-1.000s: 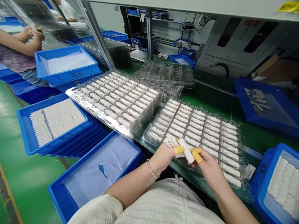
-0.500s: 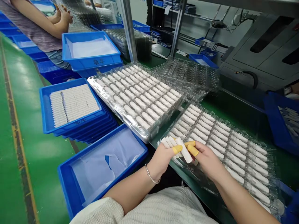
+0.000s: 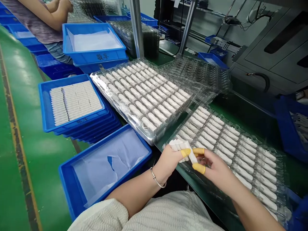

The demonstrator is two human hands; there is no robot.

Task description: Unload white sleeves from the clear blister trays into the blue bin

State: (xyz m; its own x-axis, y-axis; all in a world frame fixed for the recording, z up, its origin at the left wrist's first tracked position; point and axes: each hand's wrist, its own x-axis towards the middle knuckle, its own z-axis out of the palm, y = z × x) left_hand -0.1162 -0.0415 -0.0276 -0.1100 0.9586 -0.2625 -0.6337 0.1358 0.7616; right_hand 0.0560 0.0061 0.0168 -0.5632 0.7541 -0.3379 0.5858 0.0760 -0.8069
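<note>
My left hand (image 3: 172, 157) is closed around several slim white oblong pieces (image 3: 176, 146), laid side by side with its yellow-capped thumb across them. The nearest white piece (image 3: 192, 156) sticks out at a slant towards my right hand (image 3: 211, 165). My right hand's yellow-covered thumb and forefinger meet this piece at its side and lower end; its other fingers are curled and partly hidden. Both hands are above the near left corner of a clear blister tray (image 3: 237, 154), whose pockets hold rows of similar white pieces.
A stack of filled clear trays (image 3: 149, 139) stands to the left. Near my left arm is a blue bin (image 3: 66, 189) lined with torn white sheet. Another blue bin (image 3: 44, 106) holds packed white pieces. Empty clear trays (image 3: 199, 73) lie behind; a co-worker's arm (image 3: 45, 19) shows at upper left.
My right thumb has moved down and away from the forefinger, towards the lower end of the nearest piece. That piece now stands steeper. The whole view has shifted slightly.
</note>
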